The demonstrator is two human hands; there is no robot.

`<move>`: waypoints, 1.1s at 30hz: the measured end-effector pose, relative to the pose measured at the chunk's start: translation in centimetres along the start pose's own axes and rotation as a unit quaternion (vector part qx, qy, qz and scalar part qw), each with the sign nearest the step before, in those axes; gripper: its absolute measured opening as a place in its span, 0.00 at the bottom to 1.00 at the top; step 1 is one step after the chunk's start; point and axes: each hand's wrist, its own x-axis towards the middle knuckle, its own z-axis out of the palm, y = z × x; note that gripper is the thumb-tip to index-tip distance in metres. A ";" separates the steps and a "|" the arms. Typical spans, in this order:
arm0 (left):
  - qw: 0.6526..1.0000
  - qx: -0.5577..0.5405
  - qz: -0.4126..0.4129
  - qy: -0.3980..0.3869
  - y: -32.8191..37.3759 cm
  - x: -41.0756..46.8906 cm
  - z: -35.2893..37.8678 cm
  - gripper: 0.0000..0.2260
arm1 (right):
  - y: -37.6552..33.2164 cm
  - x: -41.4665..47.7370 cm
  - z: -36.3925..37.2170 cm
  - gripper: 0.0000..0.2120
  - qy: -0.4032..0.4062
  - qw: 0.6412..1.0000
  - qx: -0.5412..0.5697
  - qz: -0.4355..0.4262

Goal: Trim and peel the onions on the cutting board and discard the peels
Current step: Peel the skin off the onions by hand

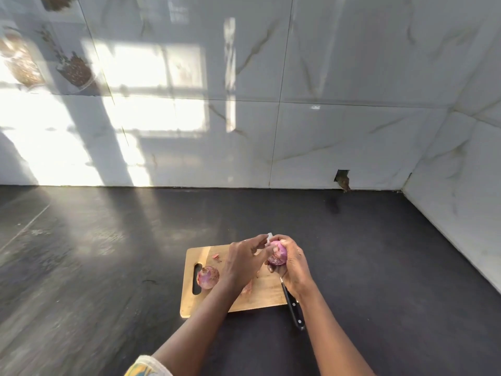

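Note:
A red onion (278,255) is held above the wooden cutting board (260,294). My right hand (292,267) grips it from the right side. My left hand (244,260) reaches in from the left, its fingertips pinching at the top of that onion. A second red onion (207,277) with its skin on lies on the board's left part beside the handle slot. Small peel scraps (216,256) lie on the board near its far edge, and more sit under my left wrist. A black-handled knife (294,310) lies at the board's right edge, its blade mostly hidden under my right hand.
The board sits on a dark countertop (108,253). A white marble-patterned tiled wall (298,118) runs along the back and meets a side wall at the right corner. Bright sunlight falls on the left wall and counter.

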 end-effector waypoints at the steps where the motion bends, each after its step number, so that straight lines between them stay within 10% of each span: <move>1: 1.000 0.014 -0.001 -0.013 0.0 0.1 0.1 0.14 | 0.0 0.0 0.0 0.12 0.000 1.000 0.003 -0.001; 33: 0.957 -0.149 -0.194 0.155 0.5 -0.6 1.5 0.04 | -0.3 0.1 2.0 0.12 0.082 0.988 0.121 0.058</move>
